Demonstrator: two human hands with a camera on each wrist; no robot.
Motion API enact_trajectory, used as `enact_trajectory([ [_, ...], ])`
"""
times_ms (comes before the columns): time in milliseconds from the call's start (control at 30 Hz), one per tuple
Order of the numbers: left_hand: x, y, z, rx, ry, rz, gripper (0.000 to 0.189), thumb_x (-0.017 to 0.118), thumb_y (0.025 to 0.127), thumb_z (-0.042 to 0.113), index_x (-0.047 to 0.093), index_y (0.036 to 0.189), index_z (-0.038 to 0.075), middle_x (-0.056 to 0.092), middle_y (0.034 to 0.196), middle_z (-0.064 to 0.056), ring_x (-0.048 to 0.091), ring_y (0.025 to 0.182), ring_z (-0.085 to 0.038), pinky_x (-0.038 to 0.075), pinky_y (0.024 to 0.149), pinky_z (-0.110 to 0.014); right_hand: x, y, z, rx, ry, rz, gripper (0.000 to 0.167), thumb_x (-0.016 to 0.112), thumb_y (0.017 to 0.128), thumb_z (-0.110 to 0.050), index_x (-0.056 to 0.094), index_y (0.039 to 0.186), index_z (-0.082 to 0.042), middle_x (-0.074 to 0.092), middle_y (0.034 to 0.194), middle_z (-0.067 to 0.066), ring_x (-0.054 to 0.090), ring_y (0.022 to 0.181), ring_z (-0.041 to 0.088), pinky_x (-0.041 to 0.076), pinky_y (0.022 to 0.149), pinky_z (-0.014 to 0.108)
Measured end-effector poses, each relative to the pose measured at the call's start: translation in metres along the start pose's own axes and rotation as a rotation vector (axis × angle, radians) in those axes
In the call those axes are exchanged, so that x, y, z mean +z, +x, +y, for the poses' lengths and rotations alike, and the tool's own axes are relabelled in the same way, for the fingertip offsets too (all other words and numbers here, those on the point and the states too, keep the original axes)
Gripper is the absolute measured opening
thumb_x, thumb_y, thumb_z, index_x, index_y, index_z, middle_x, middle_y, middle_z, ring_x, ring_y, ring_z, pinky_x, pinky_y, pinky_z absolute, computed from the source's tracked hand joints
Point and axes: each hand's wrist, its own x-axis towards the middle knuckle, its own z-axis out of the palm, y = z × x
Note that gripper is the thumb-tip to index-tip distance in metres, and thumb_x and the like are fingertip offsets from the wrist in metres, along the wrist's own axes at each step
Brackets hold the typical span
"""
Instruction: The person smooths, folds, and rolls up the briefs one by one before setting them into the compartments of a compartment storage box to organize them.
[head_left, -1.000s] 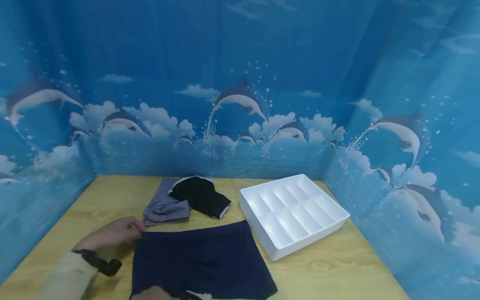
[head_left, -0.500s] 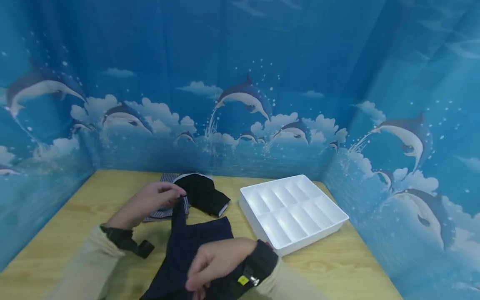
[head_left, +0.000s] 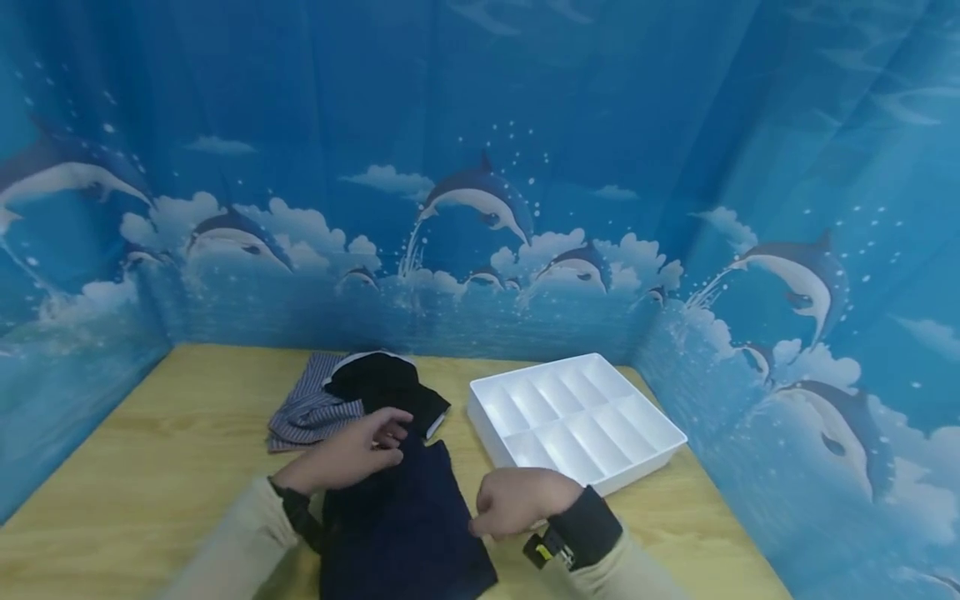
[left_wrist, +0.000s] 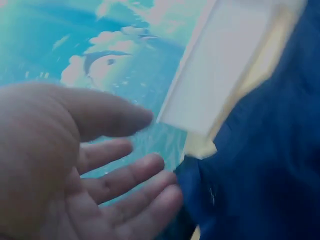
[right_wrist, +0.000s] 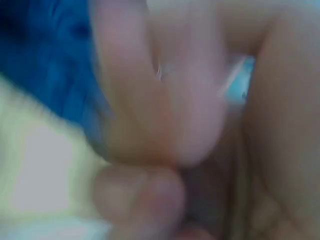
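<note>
A navy cloth garment (head_left: 405, 533) lies folded narrow on the table in front of me. My left hand (head_left: 352, 450) is over its upper left part, fingers loosely bent and thumb apart. In the left wrist view that hand (left_wrist: 100, 170) has nothing between thumb and fingers, with the navy cloth beside it. At the garment's right edge, my right hand (head_left: 517, 504) has its fingers curled and pinches the cloth. In the blurred right wrist view, its thumb and fingertips meet where the blue cloth (right_wrist: 45, 55) runs behind the fingers.
Behind the garment lie a striped grey-blue cloth (head_left: 311, 412) and a black piece of clothing (head_left: 390, 385) with white edging. To the right stands a white divided box (head_left: 487, 425) on the wood-patterned table (head_left: 180, 442). A blue dolphin-printed curtain (head_left: 360, 100) encloses the table.
The garment's left side has been folded over to the right, halving its width. My left hand has let go of its upper edge, and my right hand has moved right.
</note>
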Motion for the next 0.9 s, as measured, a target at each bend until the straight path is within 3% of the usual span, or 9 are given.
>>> enact_trajectory([
  [100, 0.008, -0.013, -0.004, -0.018, 0.213, 0.017, 0.029, 0.074, 0.094, 0.011, 0.067, 0.122, 0.008, 0.068, 0.112, -0.006, 0.065, 0.104, -0.023, 0.055, 0.088, -0.047, 0.009, 0.022, -0.001, -0.124, -0.128, 0.244, 0.024, 0.065, 0.099, -0.023, 0.062, 0.075, -0.021, 0.052, 0.066, -0.015, 0.045, 0.055, 0.000, 0.039, 0.054, 0.018],
  [167, 0.017, -0.023, -0.005, -0.068, 0.353, 0.020, 0.026, 0.080, 0.089, 0.017, 0.070, 0.113, 0.012, 0.067, 0.106, -0.002, 0.064, 0.099, -0.020, 0.055, 0.087, -0.047, 0.017, 0.040, -0.003, -0.223, -0.230, 0.345, 0.005, 0.066, 0.099, -0.020, 0.070, 0.096, -0.021, 0.062, 0.087, -0.012, 0.058, 0.074, 0.001, 0.047, 0.069, 0.017],
  [200, 0.023, -0.027, -0.007, -0.095, 0.404, 0.013, 0.029, 0.083, 0.087, 0.022, 0.071, 0.112, 0.012, 0.066, 0.105, -0.001, 0.064, 0.098, -0.020, 0.055, 0.087, -0.048, 0.022, 0.047, -0.003, -0.255, -0.288, 0.369, 0.012, 0.067, 0.099, -0.021, 0.071, 0.110, -0.020, 0.066, 0.101, -0.009, 0.062, 0.088, 0.002, 0.050, 0.078, 0.017],
  [300, 0.038, -0.034, -0.011, -0.157, 0.483, -0.037, 0.053, 0.088, 0.080, 0.039, 0.069, 0.119, 0.010, 0.063, 0.112, -0.005, 0.062, 0.106, -0.026, 0.054, 0.091, -0.053, 0.033, 0.059, -0.001, -0.318, -0.409, 0.333, 0.034, 0.066, 0.101, -0.025, 0.066, 0.134, -0.016, 0.062, 0.136, 0.002, 0.059, 0.124, 0.012, 0.048, 0.103, 0.024],
  [367, 0.044, -0.037, -0.014, -0.169, 0.484, -0.073, 0.068, 0.090, 0.076, 0.046, 0.067, 0.126, 0.007, 0.060, 0.118, -0.008, 0.059, 0.111, -0.030, 0.053, 0.094, -0.057, 0.038, 0.062, 0.001, -0.314, -0.440, 0.278, 0.039, 0.065, 0.102, -0.028, 0.063, 0.139, -0.015, 0.056, 0.146, 0.006, 0.053, 0.135, 0.017, 0.045, 0.109, 0.027],
  [500, 0.038, -0.038, -0.023, -0.096, 0.478, -0.135, 0.072, 0.090, 0.075, 0.047, 0.066, 0.131, 0.009, 0.058, 0.129, -0.009, 0.057, 0.120, -0.033, 0.051, 0.097, -0.057, 0.044, 0.061, 0.002, -0.277, -0.469, 0.252, 0.035, 0.068, 0.100, -0.033, 0.067, 0.133, -0.019, 0.061, 0.134, 0.000, 0.059, 0.118, 0.010, 0.049, 0.095, 0.020],
  [600, 0.028, -0.036, -0.028, -0.046, 0.476, -0.185, 0.071, 0.090, 0.076, 0.046, 0.065, 0.133, 0.013, 0.057, 0.135, -0.007, 0.057, 0.124, -0.033, 0.051, 0.099, -0.056, 0.044, 0.063, 0.000, -0.266, -0.450, 0.306, 0.032, 0.070, 0.098, -0.034, 0.069, 0.127, -0.020, 0.061, 0.118, -0.005, 0.058, 0.100, 0.005, 0.049, 0.084, 0.018],
  [733, 0.020, -0.032, -0.028, -0.036, 0.471, -0.232, 0.072, 0.090, 0.076, 0.047, 0.064, 0.135, 0.014, 0.056, 0.137, -0.007, 0.056, 0.126, -0.033, 0.051, 0.099, -0.055, 0.041, 0.069, 0.000, -0.211, -0.431, 0.351, 0.043, 0.071, 0.098, -0.035, 0.065, 0.136, -0.017, 0.061, 0.133, 0.000, 0.059, 0.118, 0.012, 0.050, 0.098, 0.028],
  [900, 0.016, -0.028, -0.025, -0.047, 0.471, -0.237, 0.074, 0.091, 0.075, 0.047, 0.064, 0.135, 0.015, 0.055, 0.137, -0.007, 0.056, 0.125, -0.033, 0.051, 0.099, -0.055, 0.035, 0.074, 0.003, -0.148, -0.419, 0.280, 0.051, 0.069, 0.098, -0.038, 0.059, 0.144, -0.016, 0.051, 0.153, 0.006, 0.051, 0.138, 0.021, 0.045, 0.110, 0.034],
])
